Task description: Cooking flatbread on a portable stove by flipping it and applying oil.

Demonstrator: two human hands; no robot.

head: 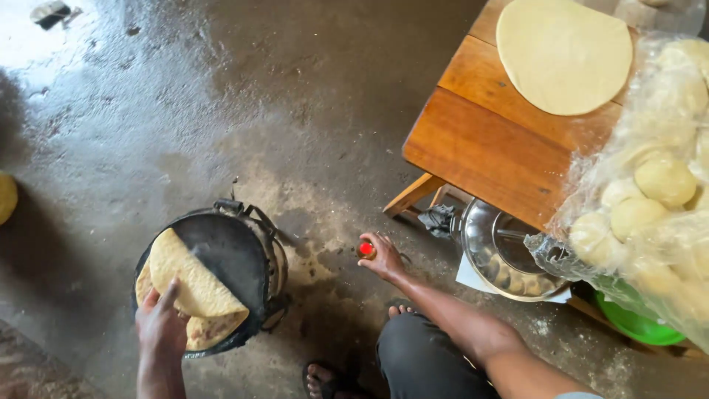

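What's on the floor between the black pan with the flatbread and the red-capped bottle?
Nothing lies there: in the head view, only bare, stained concrete floor separates the black pan from the red-capped bottle under the right hand.

— Left hand (161, 323)? Pressing a folded flatbread (193, 284) on the black pan (229, 251).
— Right hand (384, 257)? Closed around a red-capped bottle (366, 250) on the floor (295, 111), beside the wooden table (491, 148).

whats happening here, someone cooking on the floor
A person crouches on a concrete floor. The left hand presses a folded flatbread on a black round pan atop a small stove. The right hand touches a red-capped bottle. A rolled raw dough round lies on the wooden table.
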